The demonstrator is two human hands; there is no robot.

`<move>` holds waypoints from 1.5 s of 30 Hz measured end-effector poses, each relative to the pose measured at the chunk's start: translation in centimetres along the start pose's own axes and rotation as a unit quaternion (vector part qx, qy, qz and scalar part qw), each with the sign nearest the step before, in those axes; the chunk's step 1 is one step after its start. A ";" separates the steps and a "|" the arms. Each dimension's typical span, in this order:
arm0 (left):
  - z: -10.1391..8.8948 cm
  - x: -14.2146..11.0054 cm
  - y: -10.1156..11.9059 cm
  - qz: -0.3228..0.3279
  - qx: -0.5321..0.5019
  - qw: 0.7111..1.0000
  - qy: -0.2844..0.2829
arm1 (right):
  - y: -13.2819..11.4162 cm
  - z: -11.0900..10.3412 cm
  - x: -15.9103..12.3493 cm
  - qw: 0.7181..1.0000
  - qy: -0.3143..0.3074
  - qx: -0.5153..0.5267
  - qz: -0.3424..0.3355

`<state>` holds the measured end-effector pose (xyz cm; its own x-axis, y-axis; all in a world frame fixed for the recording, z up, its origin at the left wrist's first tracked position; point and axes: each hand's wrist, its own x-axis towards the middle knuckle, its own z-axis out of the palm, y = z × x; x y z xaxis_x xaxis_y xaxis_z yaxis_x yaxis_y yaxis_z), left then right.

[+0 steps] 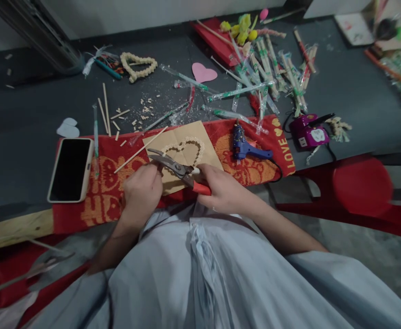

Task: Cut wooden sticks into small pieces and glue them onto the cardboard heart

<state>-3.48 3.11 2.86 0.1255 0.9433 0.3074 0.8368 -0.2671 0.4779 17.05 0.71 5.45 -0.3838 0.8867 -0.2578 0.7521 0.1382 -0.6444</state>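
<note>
My right hand (223,189) is closed round the red handles of a pair of cutters (178,168), whose grey blades point left and stand parted. My left hand (142,192) is curled in a fist just under the blade tips, and a thin wooden stick (140,150) runs up and right from beside it; whether the fingers grip the stick is hidden. Behind the blades a heart shape of small wooden pieces (187,146) lies on a tan paper sheet (210,157), which rests on a red and gold towel (101,196).
A phone (71,169) lies on the towel's left end. A blue glue gun (243,144) rests on its right part, with a purple device (309,132) beyond. Wrapped chopsticks (265,73), a second stick heart (137,66), a pink paper heart (203,72) and wood scraps litter the dark tabletop. A red stool (361,187) stands at right.
</note>
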 end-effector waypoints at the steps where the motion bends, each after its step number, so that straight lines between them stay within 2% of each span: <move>1: -0.1 0.1 -0.1 0.011 -0.007 1.000 -0.012 | 0.2 -0.1 0.0 1.000 -0.006 0.009 -0.011; 5: -1.2 0.7 0.0 0.015 -0.080 0.994 -0.072 | 0.8 -0.7 0.0 0.999 -0.018 0.020 -0.045; 7: -1.7 0.9 0.2 0.007 -0.105 0.991 -0.085 | 0.8 -0.8 0.1 0.999 -0.008 0.020 -0.050; 16: -1.2 1.0 0.0 -0.007 -0.084 0.996 -0.042 | -0.4 -0.2 0.3 0.999 0.014 -0.051 0.000; 20: -1.0 1.1 -0.7 -0.029 -0.109 0.992 -0.062 | -0.6 -0.6 0.5 0.998 0.009 -0.068 0.001; 29: -0.5 1.9 -2.3 -0.083 -0.214 0.967 -0.108 | -0.6 -2.4 1.8 0.997 -0.058 -0.047 -0.014; 33: -1.0 2.2 -2.2 -0.140 -0.301 0.937 -0.106 | 0.1 -2.4 2.4 0.997 -0.041 -0.039 -0.056; 38: -2.1 2.5 -1.7 -0.217 -0.432 0.865 -0.134 | 0.6 -2.8 3.2 0.989 -0.019 -0.039 -0.139; 41: -2.4 2.8 -1.5 -0.230 -0.477 0.835 -0.146 | 0.4 -3.0 3.4 0.989 -0.008 -0.047 -0.137; 45: -2.2 3.0 -1.6 -0.229 -0.500 0.825 -0.132 | -0.4 -2.9 3.5 0.992 0.002 -0.077 -0.100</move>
<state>-5.63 5.89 4.81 0.1391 0.9654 -0.2208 -0.0122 0.2246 0.9744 16.96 5.00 6.94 -0.5326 0.8359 -0.1331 0.7341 0.3779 -0.5641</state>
